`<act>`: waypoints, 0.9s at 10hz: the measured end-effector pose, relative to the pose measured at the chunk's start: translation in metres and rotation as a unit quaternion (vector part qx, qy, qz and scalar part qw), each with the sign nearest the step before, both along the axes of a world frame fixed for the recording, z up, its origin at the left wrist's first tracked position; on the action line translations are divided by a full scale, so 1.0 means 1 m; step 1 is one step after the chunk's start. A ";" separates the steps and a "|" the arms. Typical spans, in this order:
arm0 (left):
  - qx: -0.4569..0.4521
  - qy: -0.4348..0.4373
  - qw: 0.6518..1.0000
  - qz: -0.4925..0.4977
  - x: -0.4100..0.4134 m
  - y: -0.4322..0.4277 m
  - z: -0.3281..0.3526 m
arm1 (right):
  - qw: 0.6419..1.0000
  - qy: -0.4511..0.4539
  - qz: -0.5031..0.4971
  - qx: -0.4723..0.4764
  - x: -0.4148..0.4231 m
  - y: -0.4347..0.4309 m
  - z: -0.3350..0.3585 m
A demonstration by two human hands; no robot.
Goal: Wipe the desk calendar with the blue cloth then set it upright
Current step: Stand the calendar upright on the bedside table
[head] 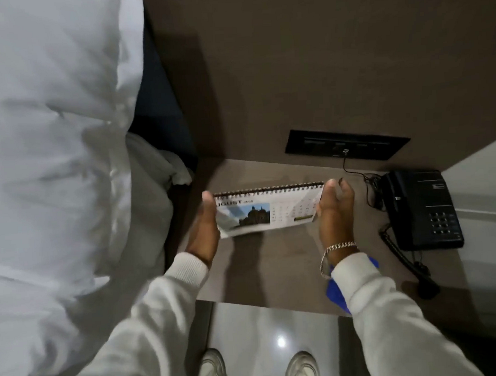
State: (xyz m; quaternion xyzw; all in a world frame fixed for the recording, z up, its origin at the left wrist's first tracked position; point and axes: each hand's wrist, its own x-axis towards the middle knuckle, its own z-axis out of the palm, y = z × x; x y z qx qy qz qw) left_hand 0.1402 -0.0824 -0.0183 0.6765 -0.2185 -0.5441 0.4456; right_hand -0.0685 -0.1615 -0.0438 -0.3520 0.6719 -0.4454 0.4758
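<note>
The desk calendar is a white spiral-bound one with a building photo and the word AUGUST on its page. It is held above the brown bedside table, spiral edge farthest from me. My left hand grips its left end and my right hand grips its right end. The blue cloth lies on the table near the front edge, mostly hidden under my right sleeve.
A black telephone with a coiled cord sits at the table's right. A black socket panel with a plugged cable is on the wall behind. A white-covered bed fills the left side. My shoes show on the glossy floor.
</note>
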 end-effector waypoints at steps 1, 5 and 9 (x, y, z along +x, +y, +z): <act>-0.028 -0.016 0.999 -0.022 0.020 -0.048 0.002 | 0.998 -0.061 -0.005 -0.029 0.011 -0.036 -0.002; 0.012 0.037 0.999 0.000 0.044 -0.125 -0.017 | 0.996 -0.080 0.015 -0.035 0.037 -0.075 -0.030; -0.118 -0.246 0.959 -0.074 0.045 -0.113 0.138 | 0.961 -0.072 0.071 -0.257 -0.005 -0.005 0.229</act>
